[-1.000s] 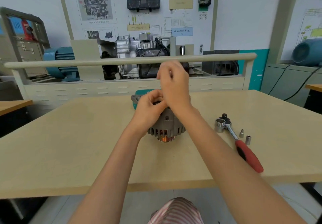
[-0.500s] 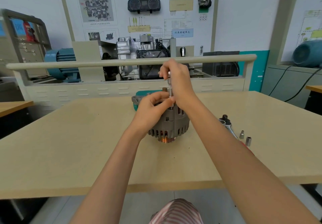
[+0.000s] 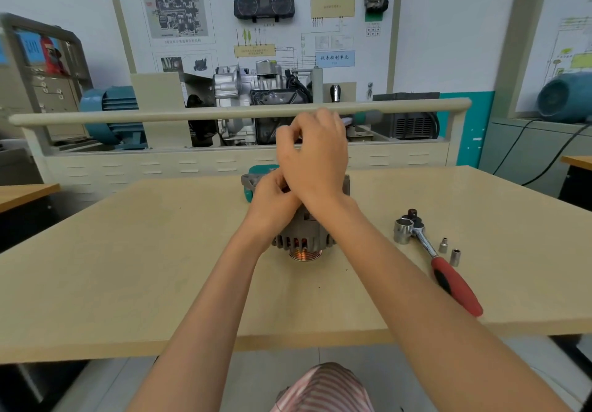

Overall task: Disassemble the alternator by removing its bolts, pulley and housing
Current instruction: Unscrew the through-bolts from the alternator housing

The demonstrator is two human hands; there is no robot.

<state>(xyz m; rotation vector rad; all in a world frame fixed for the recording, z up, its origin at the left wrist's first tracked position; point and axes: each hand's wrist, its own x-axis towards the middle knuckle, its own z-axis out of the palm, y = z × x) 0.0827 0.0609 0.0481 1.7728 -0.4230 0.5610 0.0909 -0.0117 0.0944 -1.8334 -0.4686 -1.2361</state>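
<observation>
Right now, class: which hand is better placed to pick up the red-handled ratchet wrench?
Right. The red-handled ratchet wrench lies on the right hand's side, while the left hand grips the grey finned alternator.

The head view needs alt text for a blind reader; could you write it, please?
Two bare hands, left hand and right hand, work atop a grey finned metal alternator on a beige wooden table; a red-handled ratchet wrench lies right.

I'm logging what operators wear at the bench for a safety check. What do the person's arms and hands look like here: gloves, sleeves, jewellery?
Both forearms are bare up to the frame edge, with no sleeves in view. The left hand and right hand wear no gloves, and no watch, ring or bracelet shows on either. The only clothing visible is pink-and-white striped fabric at the bottom of the picture.
</observation>
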